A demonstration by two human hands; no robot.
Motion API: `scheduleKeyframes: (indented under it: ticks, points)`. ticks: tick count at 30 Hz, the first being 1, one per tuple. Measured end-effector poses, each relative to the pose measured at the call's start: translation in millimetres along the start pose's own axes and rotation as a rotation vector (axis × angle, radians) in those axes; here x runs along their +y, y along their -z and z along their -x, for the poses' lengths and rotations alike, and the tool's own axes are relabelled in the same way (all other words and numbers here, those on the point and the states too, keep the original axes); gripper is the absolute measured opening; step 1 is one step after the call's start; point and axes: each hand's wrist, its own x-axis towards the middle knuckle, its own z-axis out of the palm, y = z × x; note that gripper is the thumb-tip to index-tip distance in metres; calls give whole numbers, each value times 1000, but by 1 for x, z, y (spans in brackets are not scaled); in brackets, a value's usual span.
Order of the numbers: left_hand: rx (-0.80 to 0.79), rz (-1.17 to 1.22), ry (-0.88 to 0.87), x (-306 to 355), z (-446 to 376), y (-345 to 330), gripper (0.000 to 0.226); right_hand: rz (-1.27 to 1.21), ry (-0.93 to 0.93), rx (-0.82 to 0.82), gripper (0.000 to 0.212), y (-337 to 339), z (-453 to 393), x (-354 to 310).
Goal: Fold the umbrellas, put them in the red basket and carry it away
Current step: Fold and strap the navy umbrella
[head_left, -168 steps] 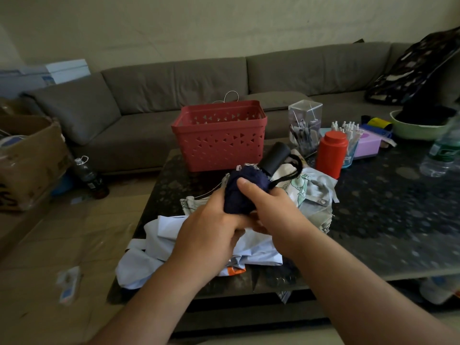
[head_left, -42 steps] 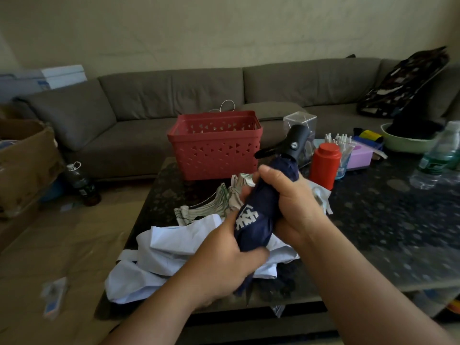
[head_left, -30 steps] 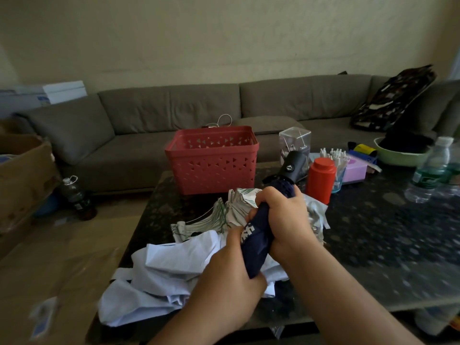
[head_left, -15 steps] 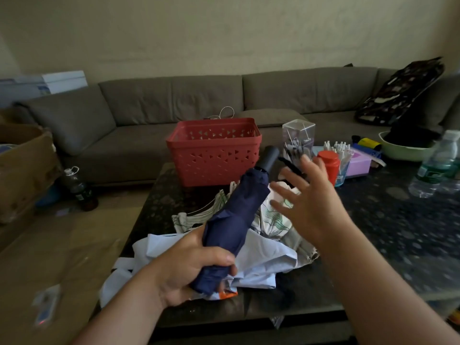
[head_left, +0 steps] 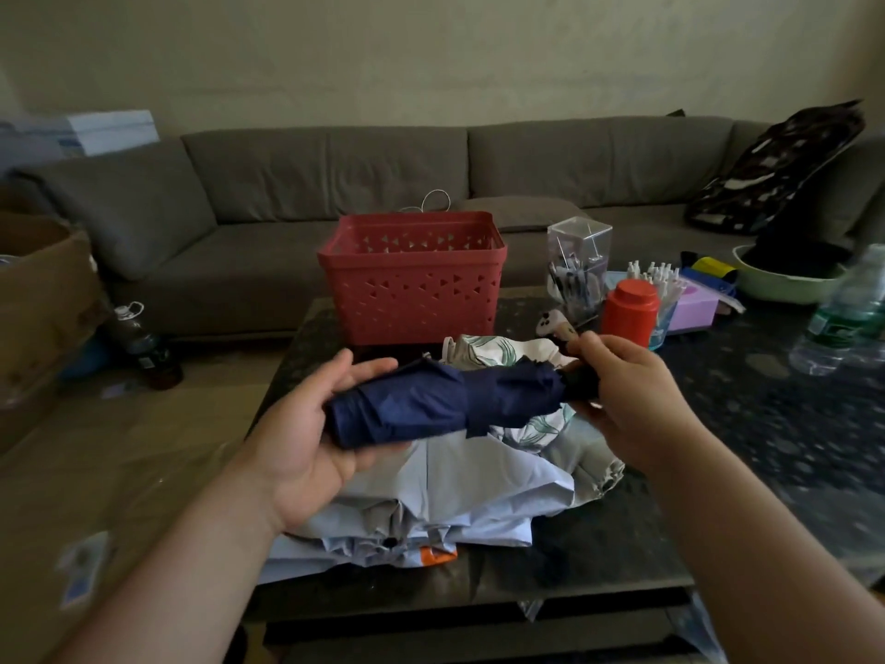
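A folded navy umbrella (head_left: 445, 404) lies level between my hands above the dark table (head_left: 747, 424). My left hand (head_left: 306, 424) cups its canopy end from below, palm up with fingers loosely curled. My right hand (head_left: 627, 400) grips its black handle at the right end. The red basket (head_left: 412, 275) stands empty behind it at the table's far edge. Under the navy umbrella lie a pale blue umbrella (head_left: 445, 500) and a white leaf-patterned umbrella (head_left: 498, 349), both loose and unfolded.
Right of the basket stand a clear pen box (head_left: 578, 266), a red canister (head_left: 629, 306), a purple box (head_left: 694, 309), a green bowl (head_left: 785, 280) and a water bottle (head_left: 847, 318). A grey sofa (head_left: 335, 184) runs behind. A cardboard box (head_left: 43, 299) sits at left.
The navy umbrella has swung from upright in my left fist to level. My right hand, open half a second ago, has closed on its handle, and my left hand has loosened under the canopy.
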Motion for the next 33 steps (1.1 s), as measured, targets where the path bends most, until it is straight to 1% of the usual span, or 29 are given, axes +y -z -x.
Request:
scheduleKeyframes:
  ticks: [2,4,6,8,11,13,16,17,20,22,24,25,27,29,31,33]
  points:
    - [81,66,-75,-5,-7,-4,49,-151,-118,-53,15,-3,4,1]
    - [179,131,-182,-11,-13,-5,51,-300,-162,-106,24,-6,9,1]
    - [258,202,-319,-14,-15,-7,48,-360,-141,-103,30,-6,10,0]
    - [297,273,-435,-15,-14,-13,46,-396,-70,-63,31,-7,10,-1]
    - [352,294,-535,-17,-13,-24,40,-354,50,3,22,-16,15,2]
    - [392,256,-535,-18,-17,-26,32,-307,113,23,18,-23,19,3]
    - [408,192,-454,-16,-21,-22,27,-233,137,43,16,-28,19,6]
    - [404,183,-416,-16,-23,-19,28,-218,126,51,16,-29,18,8]
    - [379,230,-313,1,-36,-11,40,-225,55,40,17,-37,3,13]
    - [354,273,-228,25,-54,-6,46,-301,-35,30,20,-45,-13,11]
    - [369,289,-187,52,-73,-5,48,-388,-87,9,21,-55,-32,3]
    - [383,289,-185,64,-83,-5,47,-410,-95,8,19,-60,-43,-2]
    - [344,294,-217,81,-109,-5,42,-428,-96,30,15,-70,-74,-16]
    - [331,247,-251,97,-137,-5,37,-406,-92,44,13,-80,-110,-31]
    - [368,173,-289,117,-168,-6,27,-350,-54,40,12,-94,-148,-48]
    - [415,76,-305,138,-201,-11,18,-235,32,62,10,-111,-184,-63]
